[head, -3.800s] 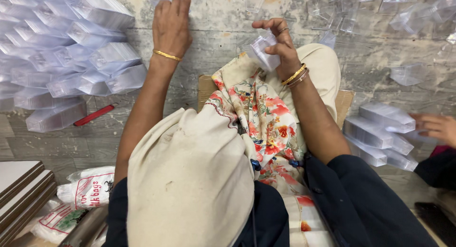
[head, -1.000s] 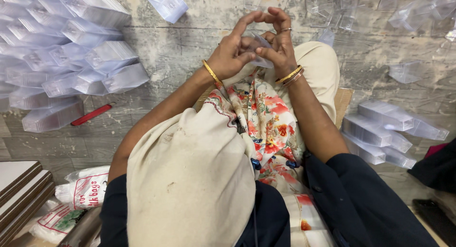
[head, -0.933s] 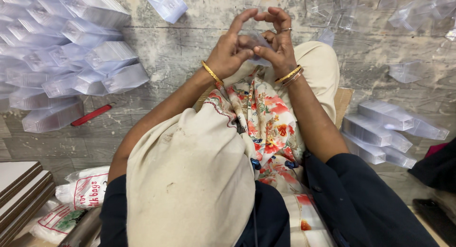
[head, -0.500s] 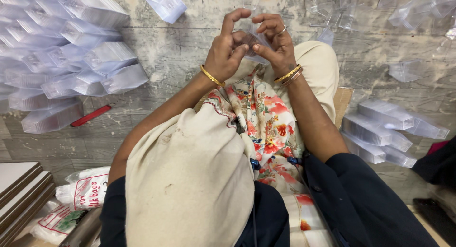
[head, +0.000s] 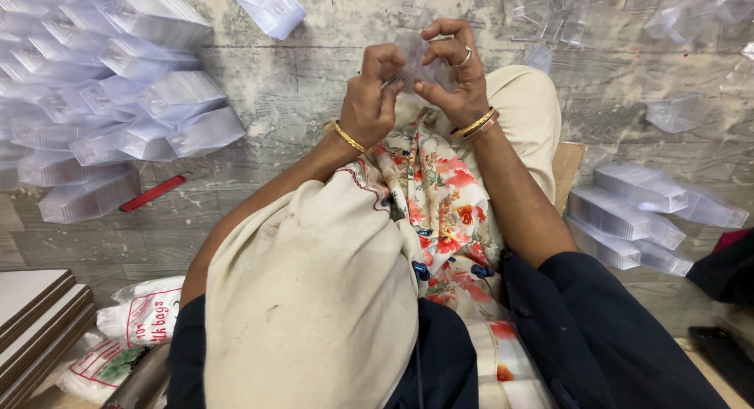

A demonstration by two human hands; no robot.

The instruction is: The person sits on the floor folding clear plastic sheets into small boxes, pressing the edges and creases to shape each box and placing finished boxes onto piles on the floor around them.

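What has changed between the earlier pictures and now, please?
The left hand came back from the floor ahead to join the right hand; both now grip the clear piece. A folded box now lies ahead. The stacks and red tool stayed put.

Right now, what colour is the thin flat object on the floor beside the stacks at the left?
Red; the flat object shows in the head view.

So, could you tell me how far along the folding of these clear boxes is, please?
Done: stacks of folded clear boxes lie at the left, a smaller stack at the right. In hand: the left hand and right hand work one clear piece together. Left: loose clear pieces scattered ahead.
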